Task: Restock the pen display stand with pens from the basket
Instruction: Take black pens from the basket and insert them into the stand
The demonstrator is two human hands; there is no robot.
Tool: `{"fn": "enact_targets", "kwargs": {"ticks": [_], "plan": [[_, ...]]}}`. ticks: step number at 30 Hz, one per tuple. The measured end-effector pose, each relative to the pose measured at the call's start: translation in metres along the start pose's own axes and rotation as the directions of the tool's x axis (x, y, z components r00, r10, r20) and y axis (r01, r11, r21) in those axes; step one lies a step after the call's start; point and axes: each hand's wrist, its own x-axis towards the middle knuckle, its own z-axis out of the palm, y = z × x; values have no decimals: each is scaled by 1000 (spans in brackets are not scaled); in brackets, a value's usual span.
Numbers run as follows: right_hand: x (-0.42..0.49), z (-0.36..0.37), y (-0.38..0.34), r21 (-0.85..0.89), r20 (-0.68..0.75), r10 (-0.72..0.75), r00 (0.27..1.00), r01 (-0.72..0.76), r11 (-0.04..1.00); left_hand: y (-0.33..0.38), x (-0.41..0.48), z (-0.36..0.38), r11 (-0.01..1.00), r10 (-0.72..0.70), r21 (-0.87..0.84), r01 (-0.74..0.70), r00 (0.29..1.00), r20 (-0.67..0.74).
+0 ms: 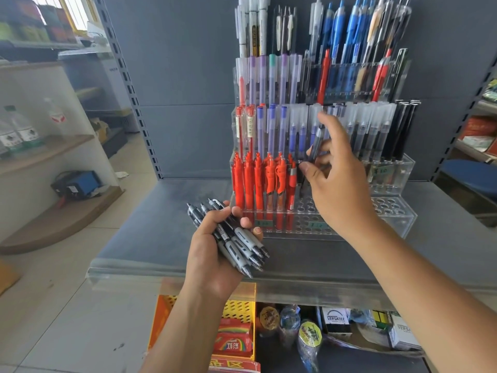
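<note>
Pen poised over the stand's [398, 219] front row.
My right hand [338, 184] pinches a grey pen [316, 142], long axis near upright, just right of the red pens [258, 181]. The empty holes [309, 208] lie below it. My left hand [212, 254], lower and nearer me, grips the spare pens [242, 243] slantwise over the shelf [161, 238].

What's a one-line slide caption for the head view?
Left hand grips a bundle of black pens; right hand pinches one pen at the clear display stand beside red pens.
</note>
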Motion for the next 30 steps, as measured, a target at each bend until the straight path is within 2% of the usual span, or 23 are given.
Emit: {"fn": "enact_targets", "kwargs": {"ticks": [8, 12, 15, 18, 22, 24, 26, 28, 30], "plan": [[-5, 5, 2, -71, 85, 3, 996, 3, 997, 1, 0, -2, 1000, -18, 17, 18, 1000, 11], [-8, 8, 7, -210, 145, -47, 988, 77, 975, 1, 1, -4, 1000, -18, 20, 18, 1000, -2], [-8, 7, 5, -234, 175, -35, 984, 76, 969, 1, -1, -3, 1000, -24, 18, 25, 1000, -12], [-9, 5, -2, -173, 99, -27, 995, 44, 984, 0, -4, 2, 998, -43, 52, 45, 998, -47], [-10, 4, -28, -130, -29, -166, 986, 161, 978, 1, -3, 2, 1000, -7, 19, 8, 999, -50], [-12, 9, -47, -101, 61, -187, 980, 193, 976, 4, -2, 0, 1000, -9, 5, 9, 998, -63], [-20, 17, -66, -91, 266, -140, 954, 170, 981, 5, -4, 0, 999, -48, 14, 49, 997, -65], [-30, 29, -78, -169, 453, -63, 889, 155, 973, 7, -7, 0, 997, -71, 37, 74, 994, -87], [-36, 39, -86, -266, 549, 6, 836, 167, 949, 8, -10, 1, 997, -65, 28, 68, 993, -96]]}}
